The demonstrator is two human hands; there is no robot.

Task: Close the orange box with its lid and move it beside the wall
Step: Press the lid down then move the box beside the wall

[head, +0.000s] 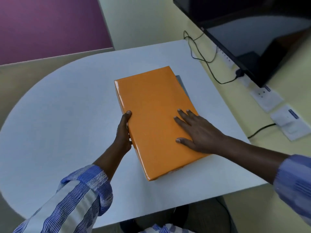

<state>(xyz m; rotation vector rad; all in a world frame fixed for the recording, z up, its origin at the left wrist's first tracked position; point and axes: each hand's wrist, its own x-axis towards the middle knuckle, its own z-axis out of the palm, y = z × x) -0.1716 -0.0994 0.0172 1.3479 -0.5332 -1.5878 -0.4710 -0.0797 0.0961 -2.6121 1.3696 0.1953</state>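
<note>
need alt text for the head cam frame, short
A person's two hands rest on a closed orange box lying on a pale table: the left hand grips its left edge, the right hand lies flat, fingers spread, on the lid. A dark monitor and cables stand by the yellow wall to the right.

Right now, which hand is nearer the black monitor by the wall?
Right. The right hand lies flat on the orange box lid, on the black monitor's side; the left hand grips the lid's far edge.
</note>
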